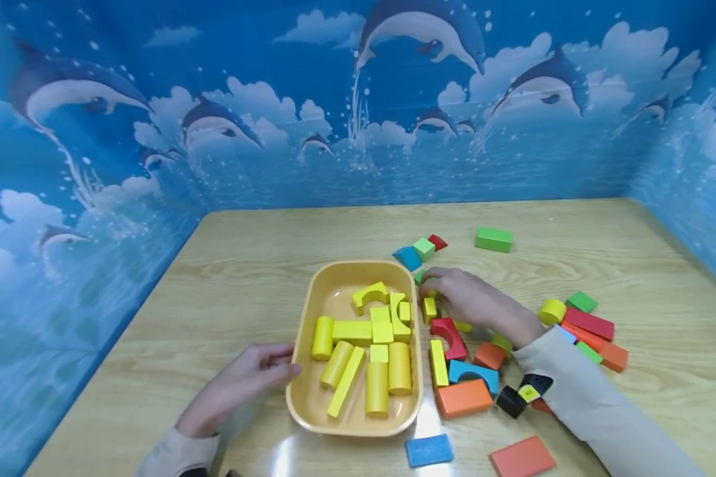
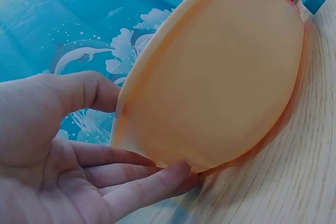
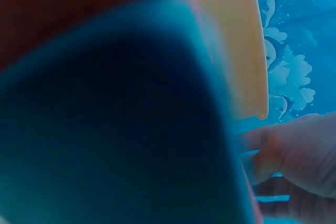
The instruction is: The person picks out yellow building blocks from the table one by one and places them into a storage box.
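Observation:
A tan plastic tray (image 1: 316,414) holds several yellow wooden blocks: cylinders, arches, cubes and bars. My left hand (image 1: 253,377) grips its left edge. In the left wrist view, that hand's thumb is at the rim and its fingers lie against the outer wall. Just beyond the tray's right side is my right hand (image 1: 465,295), its fingers bent down over a small yellow piece, close to a green block (image 1: 419,276). The fingertips are partly hidden, so a firm hold cannot be made out. A dark blurred block (image 3: 121,119) covers much of the right wrist view.
Right of the tray lie a yellow bar (image 1: 438,363), a red arch (image 1: 450,338), a blue arch (image 1: 474,373) and an orange block (image 1: 464,399). Another mixed pile with a red block (image 1: 589,323) sits farther right. A green block (image 1: 494,239) lies at the back.

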Available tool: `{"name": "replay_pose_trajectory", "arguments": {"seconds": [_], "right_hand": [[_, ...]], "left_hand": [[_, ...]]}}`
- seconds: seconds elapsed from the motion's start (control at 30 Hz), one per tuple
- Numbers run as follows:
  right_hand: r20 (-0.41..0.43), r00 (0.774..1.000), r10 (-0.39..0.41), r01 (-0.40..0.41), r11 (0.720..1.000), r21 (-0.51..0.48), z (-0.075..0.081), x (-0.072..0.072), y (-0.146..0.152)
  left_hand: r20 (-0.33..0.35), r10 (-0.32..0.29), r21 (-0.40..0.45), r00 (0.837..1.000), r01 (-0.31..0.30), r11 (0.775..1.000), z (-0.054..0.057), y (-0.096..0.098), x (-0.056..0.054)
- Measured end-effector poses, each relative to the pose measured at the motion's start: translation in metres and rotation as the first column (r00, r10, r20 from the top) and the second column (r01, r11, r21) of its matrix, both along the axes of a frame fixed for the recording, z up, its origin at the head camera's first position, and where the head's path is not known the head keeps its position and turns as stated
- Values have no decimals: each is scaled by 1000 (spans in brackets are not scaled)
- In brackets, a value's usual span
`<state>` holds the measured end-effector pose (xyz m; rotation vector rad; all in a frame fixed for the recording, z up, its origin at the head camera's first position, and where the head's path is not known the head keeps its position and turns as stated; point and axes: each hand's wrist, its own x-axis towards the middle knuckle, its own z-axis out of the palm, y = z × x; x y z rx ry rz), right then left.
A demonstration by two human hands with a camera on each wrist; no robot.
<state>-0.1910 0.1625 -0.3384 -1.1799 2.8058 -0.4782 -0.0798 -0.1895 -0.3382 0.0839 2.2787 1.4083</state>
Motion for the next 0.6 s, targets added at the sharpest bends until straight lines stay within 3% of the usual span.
{"name": "replay_pose_trajectory", "arguments": {"seconds": [0.27, 0.47, 0.6], "right_hand": [[-73, 997, -5, -1, 997, -79, 4, -2, 2], [-134, 987, -94, 66, 978, -198, 25, 6, -6], [-132, 989, -64, 27, 963, -268, 40, 16, -24]], "left_hand": [[-22, -45, 22, 999, 45, 999, 3, -1, 0], [-48, -102, 46, 994, 105, 993, 3, -5, 0], [-53, -105, 47, 993, 107, 993, 3, -6, -1]]}}
